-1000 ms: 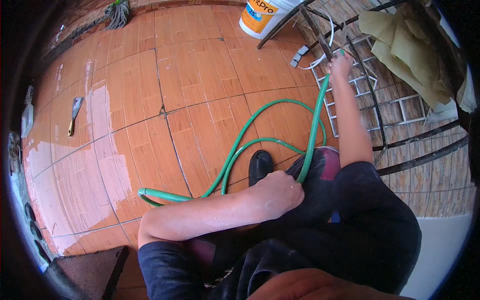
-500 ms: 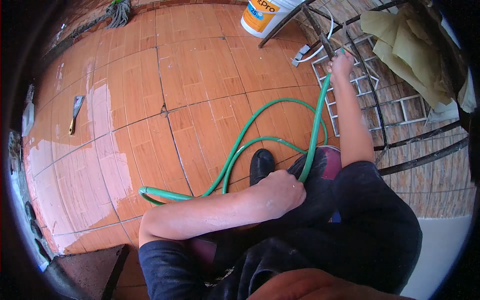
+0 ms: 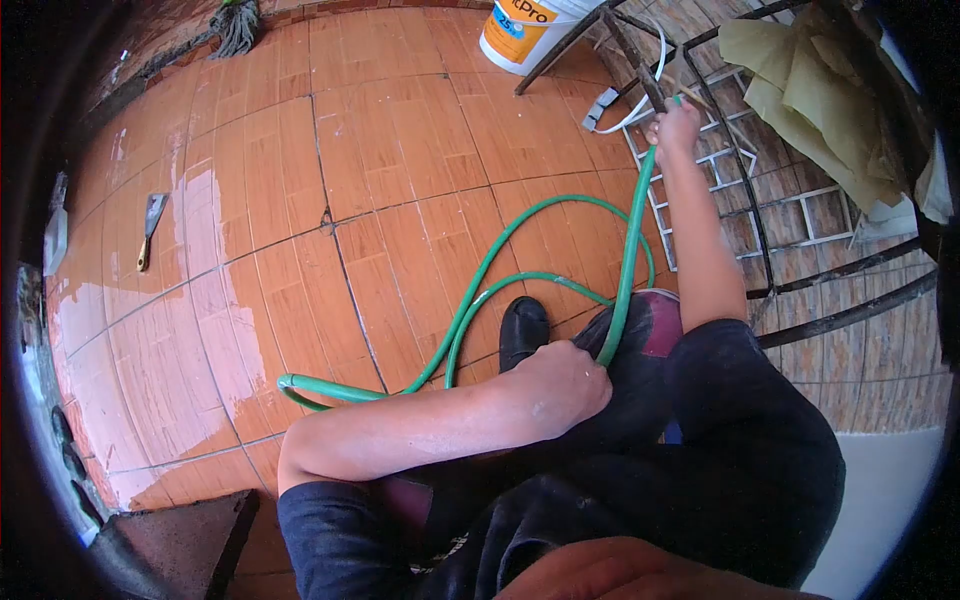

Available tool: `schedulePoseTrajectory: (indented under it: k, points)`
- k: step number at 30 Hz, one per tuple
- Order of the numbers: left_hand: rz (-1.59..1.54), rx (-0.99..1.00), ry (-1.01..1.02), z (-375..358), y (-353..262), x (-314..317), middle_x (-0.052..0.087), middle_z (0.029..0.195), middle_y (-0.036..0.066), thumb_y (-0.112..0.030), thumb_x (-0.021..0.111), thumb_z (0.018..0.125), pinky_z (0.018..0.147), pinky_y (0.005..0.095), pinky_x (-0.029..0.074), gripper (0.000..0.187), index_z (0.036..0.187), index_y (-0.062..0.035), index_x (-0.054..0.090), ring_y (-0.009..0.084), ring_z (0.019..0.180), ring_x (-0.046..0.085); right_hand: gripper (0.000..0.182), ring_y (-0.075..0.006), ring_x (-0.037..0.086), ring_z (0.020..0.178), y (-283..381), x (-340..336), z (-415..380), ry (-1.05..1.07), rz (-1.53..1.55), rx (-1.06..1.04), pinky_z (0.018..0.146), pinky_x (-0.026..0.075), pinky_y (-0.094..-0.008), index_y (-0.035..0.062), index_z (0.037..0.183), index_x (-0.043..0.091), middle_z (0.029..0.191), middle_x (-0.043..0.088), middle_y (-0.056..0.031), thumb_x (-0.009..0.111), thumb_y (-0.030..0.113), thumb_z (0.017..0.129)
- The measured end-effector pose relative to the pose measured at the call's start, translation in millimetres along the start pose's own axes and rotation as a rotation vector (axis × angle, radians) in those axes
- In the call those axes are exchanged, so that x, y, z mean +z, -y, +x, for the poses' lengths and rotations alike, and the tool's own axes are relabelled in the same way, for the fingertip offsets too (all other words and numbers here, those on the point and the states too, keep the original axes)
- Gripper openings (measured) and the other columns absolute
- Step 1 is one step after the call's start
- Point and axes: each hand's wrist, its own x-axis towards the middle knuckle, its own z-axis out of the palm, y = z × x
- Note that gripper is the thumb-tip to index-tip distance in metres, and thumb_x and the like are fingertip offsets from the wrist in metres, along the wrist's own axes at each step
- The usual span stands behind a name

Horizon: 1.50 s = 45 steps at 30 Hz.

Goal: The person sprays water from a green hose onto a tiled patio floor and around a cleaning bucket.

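A green hose (image 3: 632, 250) runs between my two hands. My left hand (image 3: 568, 390) is closed around it near my lap, its fingertips mostly turned out of sight. Farther out on the right, my right hand (image 3: 677, 128) grips the hose close to its end, beside a dark metal bar. A little of green shows above that fist. The rest of the hose loops over the orange tiled floor (image 3: 400, 150) and folds back on itself at the left.
A putty knife (image 3: 151, 232) lies on the left, near a wet, shiny patch of floor. At the back are a mop head (image 3: 236, 28) and a white bucket (image 3: 520, 38). A dark metal frame (image 3: 755, 215) and crumpled tan sheet (image 3: 810, 100) stand on the right.
My right hand has shifted very slightly left with the hose still in it. My left hand looks the same.
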Motion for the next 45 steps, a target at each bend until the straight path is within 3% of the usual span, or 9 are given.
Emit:
schedulePoseTrajectory:
  k: [4, 8, 16, 22, 26, 29, 31, 34, 45]
  points:
    - [-0.019, 0.046, -0.077, 3.4, 0.8, 18.4, 0.07, 0.083, 0.011, -0.009, 0.063, 0.079, 0.064, 0.0356, 0.057, 0.01, 0.086, -0.0044, 0.069, 0.0272, 0.08, 0.071, 0.019, -0.0128, 0.04, 0.044, -29.6, 3.7, -0.9, 0.163, -0.124, 0.135, 0.033, 0.029, -0.0266, 0.0124, 0.108, 0.043, 0.066, 0.043, -0.004, 0.052, 0.012, 0.091]
    - [-0.027, 0.051, -0.061, 1.1, -0.4, 12.2, 0.07, 0.084, 0.01, -0.009, 0.063, 0.079, 0.064, 0.0348, 0.057, 0.011, 0.087, -0.0048, 0.069, 0.026, 0.081, 0.071, 0.007, -0.0104, 0.036, 0.043, -67.3, 18.6, -12.6, 0.15, -0.185, 0.204, 0.034, 0.026, -0.0256, 0.0156, 0.098, 0.045, 0.062, 0.039, -0.0006, 0.05, 0.014, 0.093]
    - [0.046, -0.129, -0.046, 1.8, 11.9, 21.0, 0.07, 0.078, 0.009, -0.011, 0.062, 0.079, 0.061, 0.0367, 0.055, 0.008, 0.082, -0.0061, 0.069, 0.0262, 0.076, 0.07, 0.015, -0.0147, 0.044, 0.044, -103.8, 34.0, 3.9, -0.008, -0.343, 0.095, 0.033, 0.033, -0.0289, 0.0087, 0.107, 0.05, 0.065, 0.043, -0.0044, 0.048, 0.014, 0.092]
    - [0.034, -0.184, -0.125, -0.7, 23.1, 26.6, 0.068, 0.073, 0.011, -0.012, 0.062, 0.078, 0.059, 0.0392, 0.055, 0.008, 0.077, -0.0055, 0.067, 0.0283, 0.07, 0.069, 0.011, -0.0147, 0.039, 0.039, -113.7, 46.4, 22.6, -0.046, -0.263, 0.066, 0.031, 0.029, -0.0298, 0.0088, 0.078, 0.045, 0.06, 0.042, -0.0045, 0.047, 0.01, 0.089]
    - [0.032, -0.229, -0.124, -1.2, 32.0, 32.3, 0.067, 0.071, 0.01, -0.011, 0.061, 0.078, 0.06, 0.0392, 0.054, 0.007, 0.078, -0.0067, 0.067, 0.0282, 0.07, 0.069, 0.011, -0.0149, 0.039, 0.038, -138.3, 49.8, 33.0, -0.081, -0.261, 0.074, 0.031, 0.028, -0.0296, 0.0101, 0.078, 0.043, 0.058, 0.04, -0.0042, 0.046, 0.009, 0.088]
    - [0.06, -0.241, -0.089, -0.5, 37.6, 33.8, 0.067, 0.071, 0.01, -0.012, 0.061, 0.078, 0.059, 0.0389, 0.054, 0.007, 0.078, -0.007, 0.067, 0.0284, 0.071, 0.069, 0.01, -0.0149, 0.038, 0.038, -156.0, 47.4, 43.6, -0.084, -0.276, 0.04, 0.031, 0.028, -0.0294, 0.0101, 0.079, 0.042, 0.058, 0.04, -0.0041, 0.046, 0.009, 0.088]
    - [0.052, -0.254, -0.098, 1.7, 40.2, 40.6, 0.067, 0.071, 0.01, -0.012, 0.061, 0.078, 0.059, 0.0388, 0.054, 0.008, 0.078, -0.0069, 0.067, 0.0286, 0.071, 0.069, 0.015, -0.0218, 0.056, 0.049, -160.3, 43.6, 48.3, -0.037, -0.334, 0.092, 0.035, 0.039, -0.0364, 0.0062, 0.102, 0.052, 0.076, 0.058, -0.0108, 0.053, 0.016, 0.091]
    - [0.043, -0.258, -0.1, 4.2, 44.2, 43.4, 0.068, 0.072, 0.011, -0.013, 0.061, 0.078, 0.059, 0.0388, 0.054, 0.008, 0.079, -0.0068, 0.067, 0.0286, 0.072, 0.07, 0.003, -0.0152, 0.039, 0.037, -154.3, 46.8, 32.2, -0.069, -0.263, 0.066, 0.03, 0.03, -0.0303, 0.0073, 0.087, 0.046, 0.059, 0.041, -0.005, 0.045, 0.009, 0.089]
    - [0.032, -0.235, -0.105, 9.5, 44.1, 52.5, 0.067, 0.071, 0.011, -0.013, 0.062, 0.077, 0.059, 0.0389, 0.054, 0.007, 0.076, -0.0066, 0.066, 0.0285, 0.07, 0.069, 0.02, -0.0208, 0.052, 0.047, -168.6, 45.3, 38.2, -0.014, -0.298, 0.16, 0.033, 0.038, -0.0355, 0.0099, 0.108, 0.048, 0.079, 0.056, -0.0089, 0.051, 0.014, 0.089]
